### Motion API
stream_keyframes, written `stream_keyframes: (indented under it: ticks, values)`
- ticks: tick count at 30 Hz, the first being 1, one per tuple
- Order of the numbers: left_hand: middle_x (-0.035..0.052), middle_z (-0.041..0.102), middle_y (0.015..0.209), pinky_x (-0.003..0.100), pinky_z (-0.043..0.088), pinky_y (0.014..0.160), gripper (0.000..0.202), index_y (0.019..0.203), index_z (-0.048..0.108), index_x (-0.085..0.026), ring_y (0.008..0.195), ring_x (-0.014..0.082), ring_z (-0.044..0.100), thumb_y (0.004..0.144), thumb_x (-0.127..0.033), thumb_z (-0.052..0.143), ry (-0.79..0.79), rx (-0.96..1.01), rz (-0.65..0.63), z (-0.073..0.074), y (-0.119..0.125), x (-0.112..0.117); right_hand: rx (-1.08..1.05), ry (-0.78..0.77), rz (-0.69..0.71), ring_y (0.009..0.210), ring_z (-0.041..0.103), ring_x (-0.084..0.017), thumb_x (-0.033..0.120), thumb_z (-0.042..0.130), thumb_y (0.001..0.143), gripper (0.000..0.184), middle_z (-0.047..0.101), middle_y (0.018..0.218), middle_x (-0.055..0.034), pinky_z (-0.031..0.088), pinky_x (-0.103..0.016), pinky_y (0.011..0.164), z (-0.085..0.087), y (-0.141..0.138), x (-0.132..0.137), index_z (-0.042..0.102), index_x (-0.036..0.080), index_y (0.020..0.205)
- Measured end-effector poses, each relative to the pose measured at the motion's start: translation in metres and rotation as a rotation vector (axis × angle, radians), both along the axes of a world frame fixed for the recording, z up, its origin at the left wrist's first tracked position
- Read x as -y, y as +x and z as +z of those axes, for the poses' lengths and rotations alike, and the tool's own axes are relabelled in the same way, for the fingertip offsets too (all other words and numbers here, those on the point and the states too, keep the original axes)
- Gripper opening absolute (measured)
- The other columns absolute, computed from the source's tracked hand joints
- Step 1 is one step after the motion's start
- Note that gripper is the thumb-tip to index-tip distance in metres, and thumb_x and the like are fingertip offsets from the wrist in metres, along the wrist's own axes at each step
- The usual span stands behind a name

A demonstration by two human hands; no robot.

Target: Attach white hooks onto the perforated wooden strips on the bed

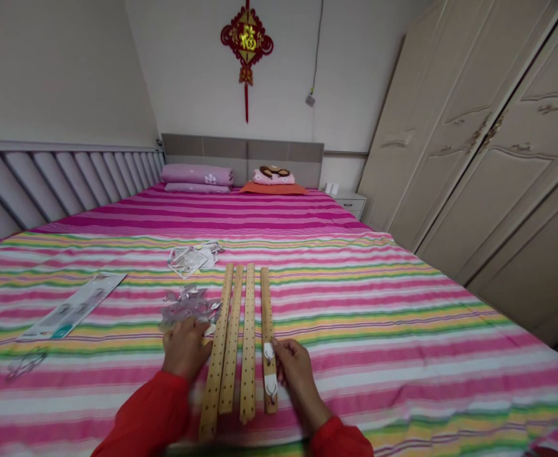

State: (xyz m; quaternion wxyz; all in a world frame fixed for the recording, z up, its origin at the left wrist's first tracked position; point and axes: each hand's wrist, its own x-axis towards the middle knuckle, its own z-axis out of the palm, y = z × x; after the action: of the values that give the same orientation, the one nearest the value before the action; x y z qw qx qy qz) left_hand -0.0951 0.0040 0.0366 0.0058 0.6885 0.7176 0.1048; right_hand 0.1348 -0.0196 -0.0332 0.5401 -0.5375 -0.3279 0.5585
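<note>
Four long wooden strips with rows of small holes lie lengthwise on the bed; the rightmost wooden strip [266,304] carries two white hooks near its close end. My right hand [298,368] has its thumb and forefinger closed at the edge of the upper white hook [269,352]. Below it on the same strip is the lower white hook [271,386]. My left hand [186,348] reaches palm down to a pile of clear plastic pieces [188,304], its thumb apart from the forefinger. A small white piece [211,329] shows by the forefinger; the other fingertips are hidden.
A heap of clear and white scraps [193,257] lies beyond the pile. To the left are a flat clear package [76,308] and a thin, clear loop-like item [27,363]. Striped bedding [402,355] covers the bed, with a rail [69,181] along its left side.
</note>
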Motion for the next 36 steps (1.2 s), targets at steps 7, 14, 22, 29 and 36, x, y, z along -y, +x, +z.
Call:
stream_keyframes:
  ticks: [7,14,22,29,36]
  values:
    - [0.0144,0.061,0.103,0.051,0.038,0.087,0.027,0.095,0.071,-0.021,0.106,0.0352,0.051,0.076,-0.028,0.054,-0.063,-0.046,-0.022,0.005,0.008,-0.007,0.005,-0.005,0.009,0.022,0.038,-0.006,0.053,0.070,0.064,0.040,0.049,0.035,0.0077,0.021,-0.018,0.024,0.003,0.002,0.001,0.050,0.019,0.057]
    - [0.0117,0.064,0.093,0.053,0.040,0.087,0.020,0.085,0.070,-0.018,0.103,0.0372,0.055,0.071,-0.027,0.060,0.040,0.135,-0.004,0.007,-0.005,-0.011,-0.018,0.012,0.015,0.023,0.039,-0.007,0.052,0.069,0.066,0.038,0.048,0.034,0.0075,0.021,-0.017,0.025,0.001,0.003,0.003,0.051,0.020,0.058]
    - [0.0046,0.070,0.086,0.023,0.054,0.062,0.022,0.090,0.067,-0.016,0.076,0.0157,0.066,0.069,-0.021,0.071,0.018,1.657,0.154,0.023,-0.013,-0.006,-0.027,0.039,0.041,0.024,0.039,-0.006,0.055,0.068,0.065,0.041,0.049,0.035,0.0071,0.021,-0.017,0.026,-0.001,0.004,0.002,0.050,0.019,0.058]
    - [0.0050,0.070,0.081,0.022,0.057,0.067,0.018,0.101,0.061,-0.013,0.072,0.0102,0.068,0.091,-0.015,0.047,-0.381,2.245,0.151,0.023,0.048,0.026,-0.100,0.055,0.021,0.027,0.037,-0.004,0.051,0.071,0.064,0.038,0.052,0.042,0.0056,0.018,-0.017,0.028,0.010,0.011,0.004,0.053,0.017,0.059]
    - [0.0072,0.071,0.082,0.017,0.054,0.064,0.009,0.090,0.064,-0.011,0.070,0.0093,0.067,0.084,-0.016,0.060,-0.476,2.086,0.196,0.005,0.088,0.019,-0.115,0.196,0.062,0.033,0.040,-0.006,0.044,0.078,0.057,0.036,0.055,0.046,0.0054,0.027,-0.019,0.033,0.054,0.006,-0.002,0.067,0.014,0.072]
